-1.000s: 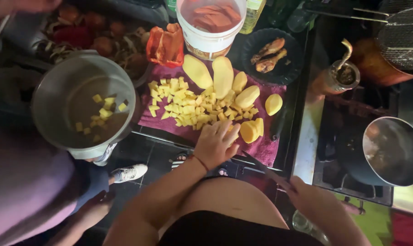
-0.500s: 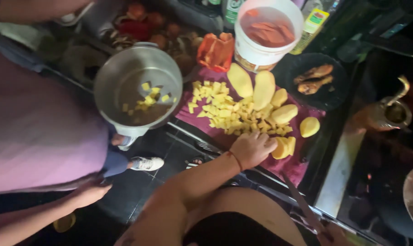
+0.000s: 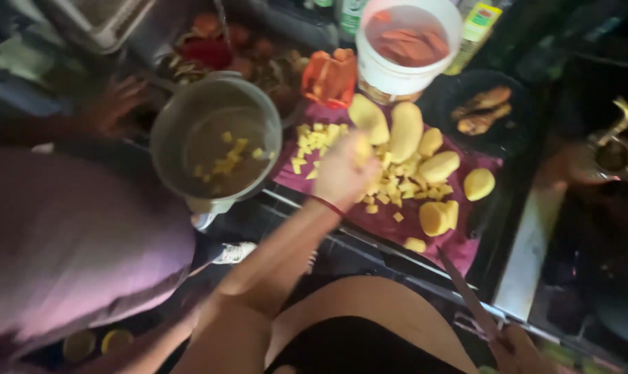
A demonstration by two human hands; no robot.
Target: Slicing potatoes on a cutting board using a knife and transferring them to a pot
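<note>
My left hand (image 3: 341, 172) reaches over a dark red cloth (image 3: 459, 244) strewn with diced potato (image 3: 390, 187). Its fingers are curled around a clump of yellow cubes. Peeled whole potatoes (image 3: 405, 128) lie just beyond it, with halved ones nearer. A metal pot (image 3: 213, 142) holding a few cubes in water sits just left of the cloth. Another person in a purple top holds the pot from the left with one hand (image 3: 113, 104). My right hand (image 3: 516, 352) is low at the bottom right, gripping a knife (image 3: 466, 291) whose blade points toward the cloth.
A white bucket (image 3: 407, 52) of orange slices in water stands behind the cloth. Beside it are an orange pepper (image 3: 331, 73) and a dark plate with fried pieces (image 3: 483, 111). A stove with a small kettle (image 3: 608, 149) is at the right. Vegetables fill a basin (image 3: 224, 45) behind.
My left hand has moved from the near edge of the cloth up onto the pile of cubes and closed on some. The pot has come closer to the cloth.
</note>
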